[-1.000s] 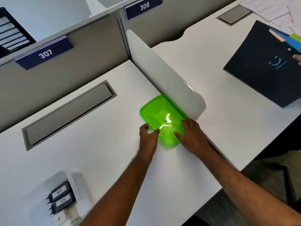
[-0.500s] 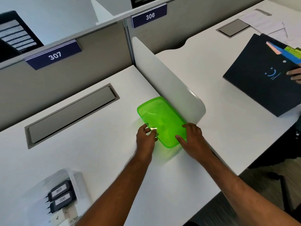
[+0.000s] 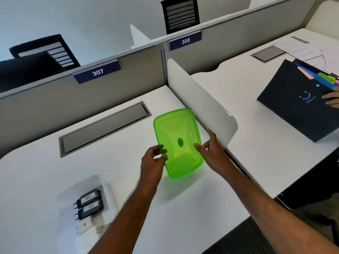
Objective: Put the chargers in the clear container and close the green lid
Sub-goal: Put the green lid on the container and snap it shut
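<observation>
at the left, near the front edge of the white table (image 3: 45,180), stands the clear container (image 3: 82,200). it is still open, and inside it lie two dark chargers (image 3: 89,203) side by side, with white labels on top, and a white charger (image 3: 86,224) just in front of them. the walls of the container are thin and see-through, so it looks light and a little flexible; i think it can slide on the smooth table when something presses on it from one side only.

in the middle, the left hand (image 3: 153,161) pinches the left long edge of the green lid (image 3: 178,143) between the thumb and the fingers (image 3: 161,147). the lid is lifted off the table and tilted, its far end higher, well apart from the container. it is thin, translucent plastic with a raised rim; it seems very light, fairly stiff but able to bend, and smooth, so the rim is the best place to hold it.

at the right, the right hand (image 3: 213,153) holds the opposite long edge, the fingers pressed on the rim near the middle. just beside this hand stands the white divider (image 3: 201,99).

to close it, i judge the lid must go flat over the opening and be pressed down at the corners, while one hand steadies the container.
</observation>
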Tool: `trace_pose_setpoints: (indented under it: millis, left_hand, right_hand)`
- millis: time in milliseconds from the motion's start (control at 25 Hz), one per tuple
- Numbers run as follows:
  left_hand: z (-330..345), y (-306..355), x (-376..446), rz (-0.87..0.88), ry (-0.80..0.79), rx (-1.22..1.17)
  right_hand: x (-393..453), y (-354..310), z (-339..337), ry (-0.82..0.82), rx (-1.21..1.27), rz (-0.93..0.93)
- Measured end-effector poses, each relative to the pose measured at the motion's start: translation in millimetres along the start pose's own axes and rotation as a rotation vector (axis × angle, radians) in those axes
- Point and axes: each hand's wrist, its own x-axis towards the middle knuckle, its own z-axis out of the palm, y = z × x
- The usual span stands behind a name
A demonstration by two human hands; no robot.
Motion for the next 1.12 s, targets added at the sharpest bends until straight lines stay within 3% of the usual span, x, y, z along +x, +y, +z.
trace_pose_setpoints:
  millis: [160, 440, 680, 920, 1120]
  left_hand:
    - [-41, 9, -23, 0.099, 0.022, 0.007]
    - [-118, 24, -45, 0.218, 0.088, -0.085]
    - [-193, 19, -53, 0.265, 0.147, -0.092]
    - [-255, -3, -66, 0.251, 0.178, -0.155]
    - [-309, -30, -83, 0.218, 0.233, -0.107]
  right_hand:
    - [-18, -30, 21, -0.115, 0.162, 0.062]
    - [-59, -95, 59, -0.184, 0.361, -0.006]
    - [-85, -139, 90, -0.391, 0.734, 0.181]
    - [-116, -143, 144, -0.484, 0.734, 0.090]
    - [-137, -154, 196, -0.546, 0.562, 0.127]
